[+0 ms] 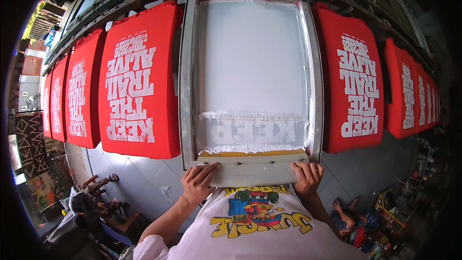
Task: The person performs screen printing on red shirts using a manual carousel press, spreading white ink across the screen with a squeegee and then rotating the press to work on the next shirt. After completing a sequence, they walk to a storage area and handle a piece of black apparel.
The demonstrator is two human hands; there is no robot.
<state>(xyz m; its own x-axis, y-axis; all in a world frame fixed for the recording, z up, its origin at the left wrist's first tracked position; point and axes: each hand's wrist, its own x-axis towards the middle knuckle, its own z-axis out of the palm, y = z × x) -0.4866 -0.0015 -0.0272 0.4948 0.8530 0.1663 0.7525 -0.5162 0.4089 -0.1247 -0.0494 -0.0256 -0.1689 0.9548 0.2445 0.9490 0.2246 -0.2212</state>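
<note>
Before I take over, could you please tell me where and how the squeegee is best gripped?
I would grip the squeegee by both ends of its grey holder, from the near side: it lies crosswise, its yellow blade faces the screen, and the left hand and right hand hold those ends.

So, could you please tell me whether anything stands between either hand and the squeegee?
Nothing visible does: the left hand and the right hand both grip the grey squeegee directly, one at each end. Just beyond its yellow blade, white ink lies on the screen.
</note>
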